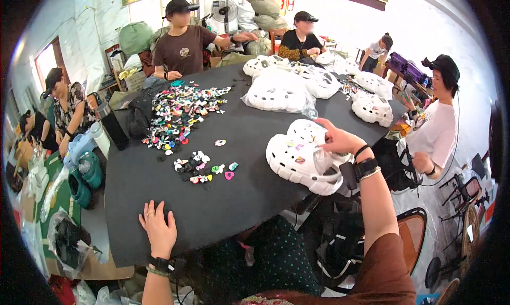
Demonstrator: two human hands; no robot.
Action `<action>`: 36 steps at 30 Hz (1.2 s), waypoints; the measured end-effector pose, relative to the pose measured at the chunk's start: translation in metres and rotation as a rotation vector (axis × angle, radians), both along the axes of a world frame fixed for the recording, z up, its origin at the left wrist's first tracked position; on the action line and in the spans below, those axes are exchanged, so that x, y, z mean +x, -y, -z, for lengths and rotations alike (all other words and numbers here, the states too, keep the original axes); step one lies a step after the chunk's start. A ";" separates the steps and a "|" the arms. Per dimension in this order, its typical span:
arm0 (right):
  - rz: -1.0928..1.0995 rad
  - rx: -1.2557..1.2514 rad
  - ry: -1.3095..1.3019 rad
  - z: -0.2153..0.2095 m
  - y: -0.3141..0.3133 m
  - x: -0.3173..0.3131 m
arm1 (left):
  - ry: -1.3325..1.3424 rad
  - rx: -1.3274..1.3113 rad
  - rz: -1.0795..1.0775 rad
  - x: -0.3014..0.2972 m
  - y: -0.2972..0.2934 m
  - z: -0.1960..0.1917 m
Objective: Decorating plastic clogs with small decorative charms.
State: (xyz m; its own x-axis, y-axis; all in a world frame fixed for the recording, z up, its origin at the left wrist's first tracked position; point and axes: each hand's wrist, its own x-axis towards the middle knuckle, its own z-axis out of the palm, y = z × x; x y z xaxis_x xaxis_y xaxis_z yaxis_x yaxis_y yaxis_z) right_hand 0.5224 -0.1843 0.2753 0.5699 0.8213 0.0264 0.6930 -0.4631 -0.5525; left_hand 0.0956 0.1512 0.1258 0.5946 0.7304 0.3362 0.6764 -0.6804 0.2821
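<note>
My left hand [159,229] lies flat on the dark grey tabletop [223,215] near its front edge, fingers spread and holding nothing. My right hand [342,139] grips the far one of two white clogs at the table's right edge, its fingers bent over the upper. That far clog [304,130] stands partly behind the near clog [287,155], which has a few small coloured charms on its top. What the right fingertips touch inside the shoe is hidden. Between my hands lies a small cluster of shoe charms [199,169], with a pink heart charm [229,175] at its side.
A large heap of colourful charms [178,114] covers the table's left part. Bagged white clogs [279,92] and another white clog [372,108] lie farther back. A dark bottle [112,127] and green shoes [79,188] stand left. Several people work around the table.
</note>
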 end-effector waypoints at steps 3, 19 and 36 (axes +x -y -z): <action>-0.035 -0.055 -0.124 0.001 -0.004 0.006 | 0.056 0.074 0.019 -0.001 0.000 0.002; 0.200 0.077 0.396 0.027 -0.017 -0.026 | 0.130 0.115 0.054 0.002 0.004 0.004; -0.260 0.368 0.132 -0.030 -0.213 -0.254 | 0.979 -0.726 0.467 -0.048 0.071 -0.086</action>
State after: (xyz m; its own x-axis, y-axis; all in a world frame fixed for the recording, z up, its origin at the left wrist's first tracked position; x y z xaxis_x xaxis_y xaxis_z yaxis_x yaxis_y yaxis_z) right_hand 0.2689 0.0284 0.3049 0.3184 0.8590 0.4009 0.8357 -0.0547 -0.5464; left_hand 0.0480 0.0800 0.2120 0.5747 0.7194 0.3901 -0.2747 -0.2794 0.9200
